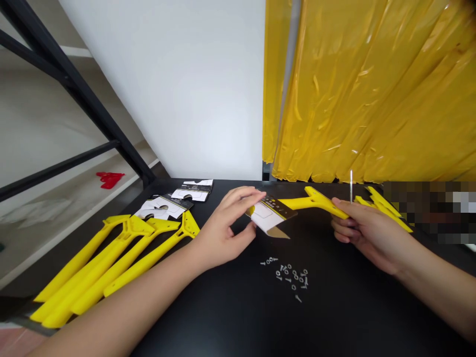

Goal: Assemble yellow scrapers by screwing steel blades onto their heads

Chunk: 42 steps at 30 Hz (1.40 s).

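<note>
My left hand (pixel 232 223) is closed round a folded black-and-white cardboard sleeve (pixel 268 218), fingers above and thumb below. The sleeve wraps part of a yellow plastic handle (pixel 316 199), whose forked end points right. My right hand (pixel 359 225) grips that forked end with thumb on top and fingers curled under. A thin shiny metal rod (pixel 351 186) rises upright by my right thumb; its lower end is hidden. Small screws and nuts (pixel 292 275) lie scattered on the black tabletop (pixel 230 307) below the handle.
Several yellow handles (pixel 122 248) lie side by side at the left, near printed cards (pixel 163 206). More yellow pieces (pixel 386 210) lie behind my right hand. A white panel (pixel 186 89) and yellow plastic sheeting (pixel 372 89) stand behind the table. A black frame (pixel 74 84) borders the left.
</note>
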### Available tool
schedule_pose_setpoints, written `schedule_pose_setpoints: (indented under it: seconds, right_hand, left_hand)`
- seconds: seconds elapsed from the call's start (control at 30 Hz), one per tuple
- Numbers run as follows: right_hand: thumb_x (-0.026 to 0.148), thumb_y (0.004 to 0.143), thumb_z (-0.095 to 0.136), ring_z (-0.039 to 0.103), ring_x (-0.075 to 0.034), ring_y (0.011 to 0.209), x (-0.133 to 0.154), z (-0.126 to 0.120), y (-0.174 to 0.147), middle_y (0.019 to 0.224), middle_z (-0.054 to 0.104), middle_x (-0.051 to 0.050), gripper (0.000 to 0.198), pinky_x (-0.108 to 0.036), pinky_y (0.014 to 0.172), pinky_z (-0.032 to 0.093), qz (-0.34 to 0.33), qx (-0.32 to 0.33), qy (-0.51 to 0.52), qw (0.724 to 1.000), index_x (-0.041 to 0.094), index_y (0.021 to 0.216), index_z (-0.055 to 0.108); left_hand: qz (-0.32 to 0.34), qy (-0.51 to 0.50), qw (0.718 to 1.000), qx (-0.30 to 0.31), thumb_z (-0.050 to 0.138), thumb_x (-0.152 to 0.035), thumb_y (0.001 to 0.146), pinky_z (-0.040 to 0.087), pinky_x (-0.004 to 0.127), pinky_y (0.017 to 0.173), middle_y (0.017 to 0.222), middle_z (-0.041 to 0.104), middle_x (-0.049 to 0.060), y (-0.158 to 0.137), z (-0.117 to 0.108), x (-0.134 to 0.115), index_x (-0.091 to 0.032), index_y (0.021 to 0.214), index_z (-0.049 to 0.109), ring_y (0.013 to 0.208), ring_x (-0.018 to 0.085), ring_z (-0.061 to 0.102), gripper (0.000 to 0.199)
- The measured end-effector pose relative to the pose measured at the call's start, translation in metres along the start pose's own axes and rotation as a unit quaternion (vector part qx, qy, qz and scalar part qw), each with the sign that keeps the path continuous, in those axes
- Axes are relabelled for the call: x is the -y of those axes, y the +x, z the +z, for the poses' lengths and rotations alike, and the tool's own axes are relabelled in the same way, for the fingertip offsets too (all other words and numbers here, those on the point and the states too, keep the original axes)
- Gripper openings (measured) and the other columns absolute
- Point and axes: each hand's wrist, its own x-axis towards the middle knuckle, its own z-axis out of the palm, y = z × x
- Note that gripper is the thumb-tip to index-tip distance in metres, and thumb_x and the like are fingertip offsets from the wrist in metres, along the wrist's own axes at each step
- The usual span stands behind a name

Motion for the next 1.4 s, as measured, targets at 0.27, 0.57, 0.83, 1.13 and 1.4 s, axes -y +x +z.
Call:
schedule_pose_setpoints:
  seconds: [0.27, 0.57, 0.83, 1.13, 1.4]
  right_hand:
    - [0.058, 0.087, 0.094, 0.03, -0.01, 0.054, 0.001, -0.003, -0.001, 0.065, 0.034, 0.007, 0.059, -0.026, 0.048, 0.04, 0.005, 0.025, -0.006, 1.0, 0.023, 0.069, 0.05]
    - [0.054, 0.089, 0.092, 0.025, -0.01, 0.055, 0.005, -0.008, 0.002, 0.063, 0.032, 0.007, 0.059, -0.026, 0.049, 0.039, 0.043, 0.061, 0.001, 0.997, 0.023, 0.065, 0.048]
    - [0.055, 0.09, 0.09, 0.019, -0.008, 0.055, 0.013, -0.003, -0.007, 0.063, 0.032, 0.008, 0.062, -0.026, 0.05, 0.036, 0.095, 0.089, -0.013, 0.991, 0.022, 0.065, 0.044]
    - [0.058, 0.09, 0.092, 0.023, -0.009, 0.056, 0.013, -0.004, -0.008, 0.065, 0.034, 0.008, 0.056, -0.026, 0.053, 0.038, 0.083, 0.114, -0.036, 0.989, 0.022, 0.071, 0.052]
    - [0.051, 0.091, 0.093, 0.022, -0.007, 0.053, 0.014, -0.014, -0.001, 0.064, 0.037, 0.009, 0.05, -0.024, 0.051, 0.028, 0.106, 0.138, -0.046, 0.984, 0.022, 0.078, 0.054]
  left_hand:
    - [-0.028, 0.022, 0.999, 0.018, 0.067, -0.012, 0.107, 0.057, 0.048, 0.121, 0.155, 0.068, 0.01, 0.002, -0.004, -0.005, -0.04, 0.164, 0.062, 0.141, 0.026, 0.068, 0.063]
    - [0.007, -0.019, 0.999, 0.032, 0.076, -0.017, 0.104, 0.064, 0.046, 0.113, 0.146, 0.077, 0.011, 0.005, -0.007, -0.014, -0.037, 0.162, 0.066, 0.131, 0.027, 0.075, 0.062]
    - [0.036, -0.005, 0.999, 0.025, 0.078, -0.017, 0.104, 0.066, 0.04, 0.113, 0.147, 0.079, 0.011, 0.005, -0.008, -0.021, -0.035, 0.162, 0.065, 0.132, 0.024, 0.078, 0.063]
    - [0.064, -0.013, 0.998, 0.022, 0.079, -0.019, 0.105, 0.066, 0.038, 0.114, 0.153, 0.076, 0.008, 0.004, -0.009, -0.027, -0.037, 0.173, 0.051, 0.133, 0.022, 0.079, 0.075]
    - [0.111, -0.016, 0.992, 0.058, 0.075, -0.02, 0.108, 0.065, 0.041, 0.117, 0.152, 0.077, 0.012, 0.003, -0.004, -0.033, -0.031, 0.171, 0.054, 0.142, 0.025, 0.073, 0.067]
